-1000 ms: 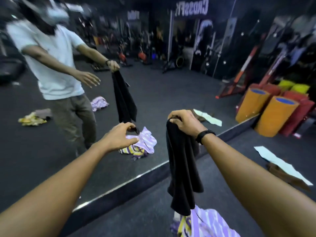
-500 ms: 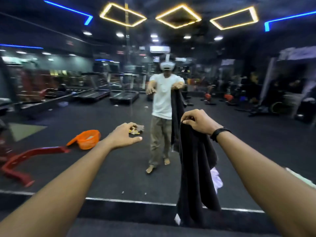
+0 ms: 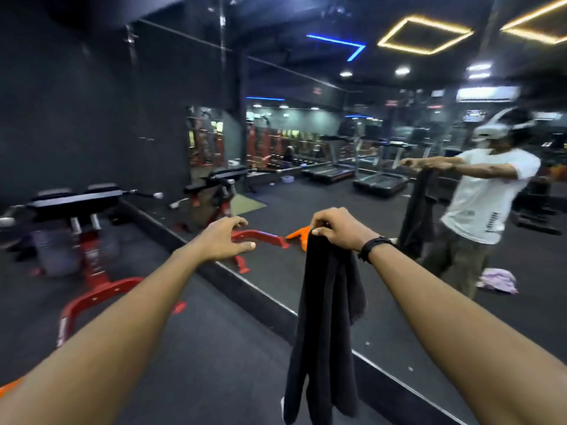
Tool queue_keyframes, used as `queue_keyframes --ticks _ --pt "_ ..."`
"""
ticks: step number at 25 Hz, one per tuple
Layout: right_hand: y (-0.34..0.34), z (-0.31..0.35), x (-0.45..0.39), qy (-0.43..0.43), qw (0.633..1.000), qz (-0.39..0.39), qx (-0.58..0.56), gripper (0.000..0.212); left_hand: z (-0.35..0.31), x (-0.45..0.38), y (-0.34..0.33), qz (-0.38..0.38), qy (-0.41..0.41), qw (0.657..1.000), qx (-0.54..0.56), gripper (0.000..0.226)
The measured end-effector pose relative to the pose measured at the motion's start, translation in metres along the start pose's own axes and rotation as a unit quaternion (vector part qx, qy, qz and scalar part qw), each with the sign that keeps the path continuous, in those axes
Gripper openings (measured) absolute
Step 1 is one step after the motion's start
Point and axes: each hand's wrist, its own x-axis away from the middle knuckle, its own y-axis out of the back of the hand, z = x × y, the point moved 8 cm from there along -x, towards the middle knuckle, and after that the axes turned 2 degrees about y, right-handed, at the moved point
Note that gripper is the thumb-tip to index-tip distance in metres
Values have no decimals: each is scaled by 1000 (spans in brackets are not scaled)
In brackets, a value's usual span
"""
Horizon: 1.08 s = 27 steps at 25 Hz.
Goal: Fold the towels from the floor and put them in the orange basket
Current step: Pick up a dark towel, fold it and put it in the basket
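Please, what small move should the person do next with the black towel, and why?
Probably bring the left hand across to pinch the top edge of the black towel beside the right hand. The towel hangs bunched and unfolded from the right hand alone, while the left hand is open, empty and apart from it. Two grips would let the towel be spread for folding.

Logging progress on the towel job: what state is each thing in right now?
Black towel: hanging lengthwise, not neatly folded.
Right hand: pinching the towel's top edge.
Left hand: empty, fingers spread.
Orange basket: seen in the mirror, mostly hidden behind the towel.
Purple towel: crumpled on the floor, in the mirror.
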Motion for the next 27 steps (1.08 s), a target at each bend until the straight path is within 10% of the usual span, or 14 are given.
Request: queue_keyframes --ticks 15,27 --pt "-218 383 -296 207 959 67 -179 7 370 169 271 -108 239 962 -77 54" --pt "-314 573 -474 354 834 187 -379 52 520 105 331 -116 327 936 -50 40"
